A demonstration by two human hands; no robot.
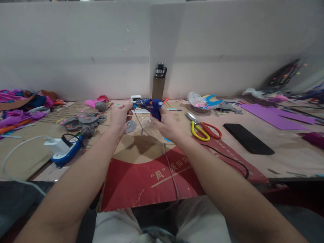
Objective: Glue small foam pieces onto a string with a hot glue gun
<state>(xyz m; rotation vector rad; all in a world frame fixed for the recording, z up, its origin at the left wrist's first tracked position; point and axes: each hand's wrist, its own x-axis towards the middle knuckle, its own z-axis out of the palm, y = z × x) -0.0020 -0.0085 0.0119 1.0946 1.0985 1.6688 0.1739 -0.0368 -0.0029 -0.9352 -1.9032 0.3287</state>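
Note:
My right hand (168, 123) is wrapped around the handle of a blue hot glue gun (156, 107). Its nozzle points left, close to the fingertips of my left hand (120, 117). Those fingers pinch a grey yarn (138, 118), though the pinched end is too small to make out. From there the yarn hangs down, crosses the cardboard and runs over its front edge. A grey felt disc (131, 126) lies on the work surface just below my left fingers.
Red-printed cardboard (141, 182) covers the front. Scissors (202, 128) and a black phone (248, 138) lie right; purple sheets (270, 114) are beyond. A power strip (67, 153) and grey felt pieces (86, 119) sit left. A bottle (159, 84) stands behind.

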